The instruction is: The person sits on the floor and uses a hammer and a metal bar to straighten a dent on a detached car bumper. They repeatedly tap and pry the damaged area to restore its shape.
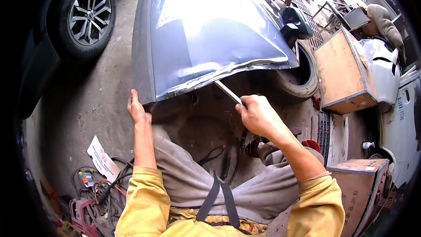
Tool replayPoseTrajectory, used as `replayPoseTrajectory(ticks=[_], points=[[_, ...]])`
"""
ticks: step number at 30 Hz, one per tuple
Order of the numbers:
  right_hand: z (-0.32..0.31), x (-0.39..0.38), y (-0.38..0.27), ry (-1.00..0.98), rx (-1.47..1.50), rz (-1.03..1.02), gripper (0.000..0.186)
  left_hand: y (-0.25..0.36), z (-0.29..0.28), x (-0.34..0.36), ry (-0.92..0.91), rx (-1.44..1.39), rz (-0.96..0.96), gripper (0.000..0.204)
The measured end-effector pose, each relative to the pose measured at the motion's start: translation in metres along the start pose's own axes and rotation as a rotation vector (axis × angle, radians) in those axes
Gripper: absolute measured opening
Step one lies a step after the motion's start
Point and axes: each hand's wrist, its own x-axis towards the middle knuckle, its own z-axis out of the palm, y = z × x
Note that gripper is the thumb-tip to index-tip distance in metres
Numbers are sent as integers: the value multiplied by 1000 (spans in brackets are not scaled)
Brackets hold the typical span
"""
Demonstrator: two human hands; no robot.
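Observation:
A blue-grey car door panel (210, 35), with a dark strip down its left side and a creased, uneven near edge, lies raised in front of me. My left hand (139, 110) grips its lower left corner, fingers partly hidden behind it. My right hand (254, 113) is closed round a flat metal bar (226, 90), whose far end meets the underside of the panel's near edge. A black side mirror (294, 19) is at the panel's right. A tire (307, 85) lies beneath that side.
Car wheel (89, 17) at upper left; cables (105, 197), a paper sheet (104, 160) and a pink tool (83, 213) at lower left. Wooden boxes (340, 68) and white body parts (397, 136) crowd the right; my legs (184, 171) are below the panel.

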Motion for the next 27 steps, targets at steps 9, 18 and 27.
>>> replayPoseTrajectory(ticks=[9,18,27], points=[[127,-18,59,474,183,-241,33,9,4,-10,57,-30,-35,40],[193,9,88,725,222,-331,33,-6,-1,9,42,-11,97,40],[27,-46,10,86,1060,85,41,-3,-12,6,41,14,-5,41]])
